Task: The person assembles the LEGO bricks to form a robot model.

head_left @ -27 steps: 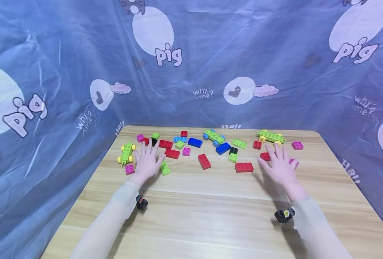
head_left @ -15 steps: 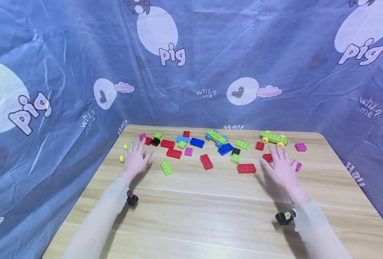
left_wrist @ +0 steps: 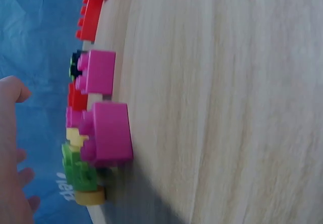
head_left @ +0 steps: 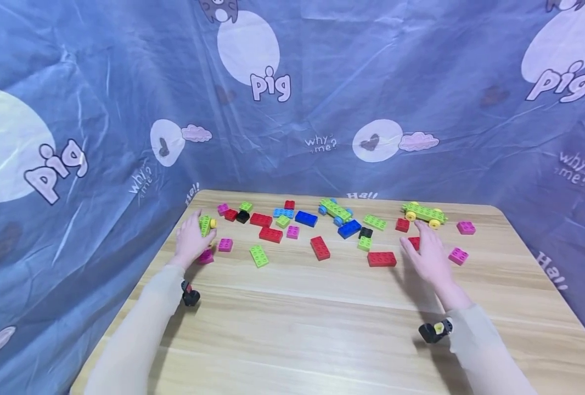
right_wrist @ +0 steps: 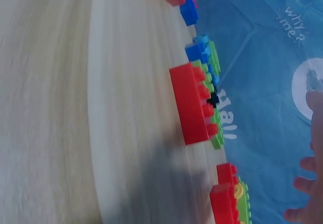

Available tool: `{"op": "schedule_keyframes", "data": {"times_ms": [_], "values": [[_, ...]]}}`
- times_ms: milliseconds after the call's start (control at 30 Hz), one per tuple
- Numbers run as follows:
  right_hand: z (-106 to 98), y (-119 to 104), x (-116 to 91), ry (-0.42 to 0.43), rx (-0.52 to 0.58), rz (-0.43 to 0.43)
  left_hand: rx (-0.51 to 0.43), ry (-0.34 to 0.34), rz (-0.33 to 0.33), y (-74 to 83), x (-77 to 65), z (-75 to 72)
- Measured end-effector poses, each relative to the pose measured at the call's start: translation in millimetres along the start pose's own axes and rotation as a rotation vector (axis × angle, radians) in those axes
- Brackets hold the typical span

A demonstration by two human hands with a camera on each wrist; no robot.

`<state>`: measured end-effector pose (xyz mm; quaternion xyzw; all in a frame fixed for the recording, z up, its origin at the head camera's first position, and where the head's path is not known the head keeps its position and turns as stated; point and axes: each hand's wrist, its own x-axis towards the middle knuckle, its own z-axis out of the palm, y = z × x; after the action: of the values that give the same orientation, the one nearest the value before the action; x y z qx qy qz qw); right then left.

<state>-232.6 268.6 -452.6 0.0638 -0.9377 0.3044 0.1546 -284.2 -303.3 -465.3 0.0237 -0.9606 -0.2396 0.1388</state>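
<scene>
My left hand (head_left: 191, 240) is at the table's left side, fingers bent over a green wheeled base (head_left: 204, 225) with yellow wheels, partly hidden by the hand. In the left wrist view the fingers (left_wrist: 25, 176) hang above the green base (left_wrist: 81, 171), with a gap between. Two pink bricks lie close by, one (head_left: 206, 257) beside the wrist and one (head_left: 225, 244) to its right. At the right, my right hand (head_left: 429, 257) hovers with fingers spread and nothing in it. A red brick (head_left: 414, 242) lies partly hidden behind its thumb and fingers.
Another green wheeled base (head_left: 423, 212) stands beyond the right hand, and one with blue wheels (head_left: 335, 210) at the back middle. Several red, blue, green, pink and black bricks lie between the hands, including a long red brick (head_left: 382, 259). A patterned blue cloth (head_left: 292, 99) surrounds the table.
My left hand has moved left, from over the bricks to the green base, its fingers bending more. The right hand has shifted slightly left, uncovering a pink brick. The head view has turned left a little.
</scene>
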Motion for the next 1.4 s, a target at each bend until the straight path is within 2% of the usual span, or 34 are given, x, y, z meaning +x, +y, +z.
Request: {"op": "schedule_keyframes", "data": {"times_ms": [133, 400, 567, 667, 867, 933, 1233, 1400], "values": [[3.4, -2.1, 3.1, 0.03, 0.057, -0.001, -0.031, -0.014, -0.033, -6.5, 5.4, 2.9], [10.6, -10.4, -0.4, 0.052, 0.188, 0.053, -0.076, -0.061, -0.042, -16.5, 17.4, 6.7], [20.7, -17.4, -6.1, 0.021, 0.291, 0.066, -0.165, -0.157, -0.056, -20.4, 26.5, 9.4], [26.8, -20.9, -9.5, 0.002, 0.313, 0.063, -0.22, -0.227, -0.06, -22.9, 30.6, 10.8], [35.2, -26.1, -14.9, -0.005, 0.338, 0.044, -0.189, -0.325, -0.061, -31.0, 33.8, 13.3], [37.2, -27.8, -15.4, -0.002, 0.349, 0.041, -0.19, -0.336, -0.067, -32.8, 33.9, 13.7], [47.2, -38.3, -13.0, 0.006, 0.41, 0.024, -0.193, -0.343, -0.172, -40.7, 37.1, 8.9], [49.9, -38.6, -12.7, 0.03, 0.399, 0.012, -0.185, -0.34, -0.171, -39.4, 41.3, 10.5]]}}
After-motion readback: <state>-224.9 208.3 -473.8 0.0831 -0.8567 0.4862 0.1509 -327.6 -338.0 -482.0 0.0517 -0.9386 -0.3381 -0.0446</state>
